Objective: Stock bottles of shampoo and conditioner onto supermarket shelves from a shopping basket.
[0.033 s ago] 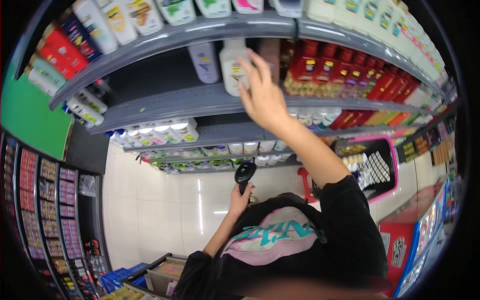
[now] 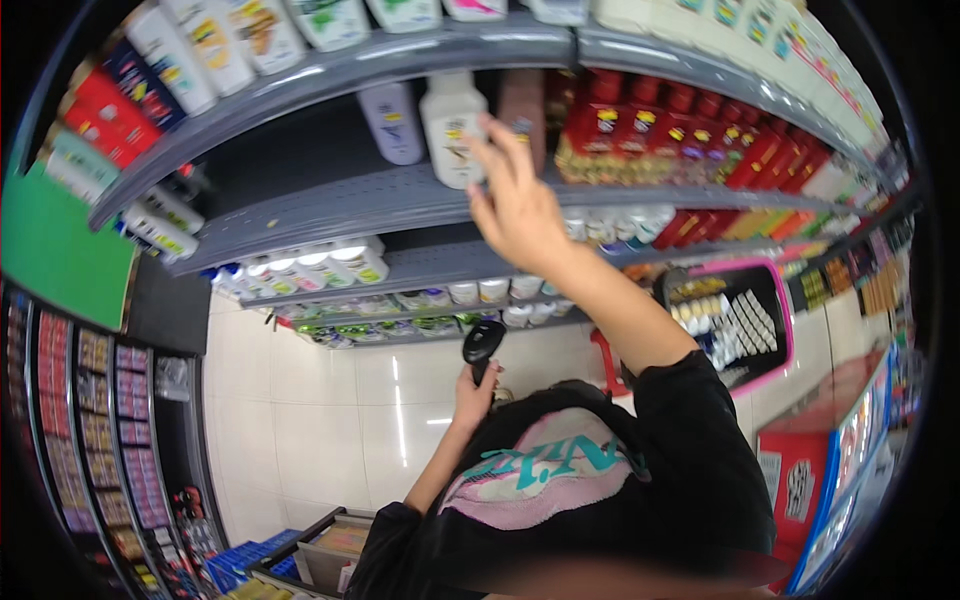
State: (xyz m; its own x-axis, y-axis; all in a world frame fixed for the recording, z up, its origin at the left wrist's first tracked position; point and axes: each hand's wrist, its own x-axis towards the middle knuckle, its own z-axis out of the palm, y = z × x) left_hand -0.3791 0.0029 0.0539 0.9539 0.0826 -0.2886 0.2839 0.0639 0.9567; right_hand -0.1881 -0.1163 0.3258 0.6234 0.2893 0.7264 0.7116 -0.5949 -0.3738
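1. While the right hand [image 2: 515, 205] is raised to the second shelf [image 2: 330, 205], its fingers are spread loosely and laid against the front of a white bottle [image 2: 452, 125]; nothing is pinched, and no closed grip on the bottle is seen.
2. The white bottle is stood upright on that shelf, between a pale lilac bottle [image 2: 390, 120] on its left and a brownish bottle [image 2: 522, 105] just beside it on the right, with rows of red packs [image 2: 660, 135] farther along.
3. A black handheld scanner [image 2: 483, 345] is held lower down in the left hand [image 2: 475, 395], whose fingers are closed around the handle, with the scanner's head turned up towards the shelves.
4. The step in hand is judged to be the reaching-for and steadying of the white bottle, with the scanner kept ready well below it.
5. For the next move, a firmer hold on the bottle appears to be called for, or its label turned outward, so that the scanner can be brought near it; care is needed so that neighbouring bottles are not knocked over.
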